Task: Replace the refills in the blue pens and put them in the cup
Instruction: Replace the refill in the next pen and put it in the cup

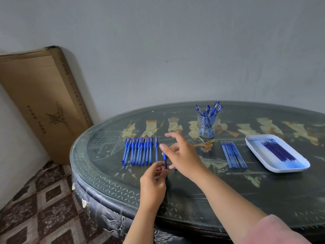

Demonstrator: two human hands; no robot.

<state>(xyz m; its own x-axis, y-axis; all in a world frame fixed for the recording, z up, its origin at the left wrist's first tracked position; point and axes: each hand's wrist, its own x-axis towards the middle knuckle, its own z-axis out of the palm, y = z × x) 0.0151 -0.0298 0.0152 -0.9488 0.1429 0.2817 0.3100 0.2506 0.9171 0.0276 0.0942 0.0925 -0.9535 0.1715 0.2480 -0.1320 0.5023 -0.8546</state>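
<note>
Centre frame: left hand (154, 175) fingers are grasping a blue pen (165, 161) upright; right hand (182, 154) is hovering blurred, its grip impossible to tell. Steadying the barrel should be aiding the swap.

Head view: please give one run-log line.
left hand holds blue pen | right hand, fingers spread, beside it | cup holds pens | pen row untouched

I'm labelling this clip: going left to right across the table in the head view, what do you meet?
Row of blue pens → pen held in the left hand → cup of pens → loose refills → white tray of refills.
</note>
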